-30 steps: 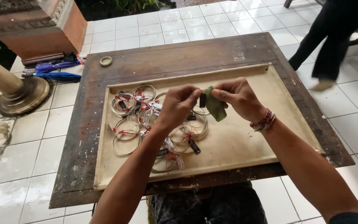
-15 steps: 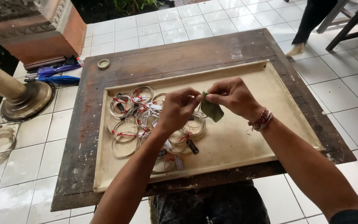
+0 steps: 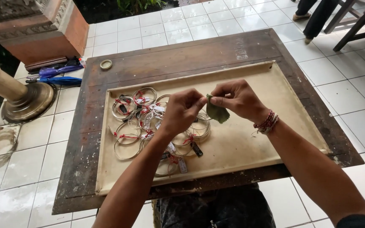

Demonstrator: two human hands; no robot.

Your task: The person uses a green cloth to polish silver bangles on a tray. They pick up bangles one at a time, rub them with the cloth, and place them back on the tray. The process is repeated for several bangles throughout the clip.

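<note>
My left hand (image 3: 181, 110) and my right hand (image 3: 238, 99) meet above a shallow beige tray (image 3: 271, 139). Both pinch a small green piece of abrasive cloth (image 3: 217, 112) between their fingertips; it hangs down from the right fingers. Whether a thin ring is also held between the hands is hidden. Under and left of my left hand lies a heap of silver bangles (image 3: 142, 118) tied with red thread and small tags. A red beaded bracelet (image 3: 267, 123) circles my right wrist.
The tray lies on a worn dark wooden table (image 3: 182, 57) over white floor tiles. A small round lid (image 3: 105, 64) sits at the table's far left. A brass base (image 3: 27, 101), blue tools (image 3: 60, 75) and a brick pedestal (image 3: 43, 31) stand left. Another person's legs (image 3: 317, 17) are at top right.
My hands stay together over the tray with the green piece between them; the fingers have shifted slightly. The other person has walked further away at the top right.
</note>
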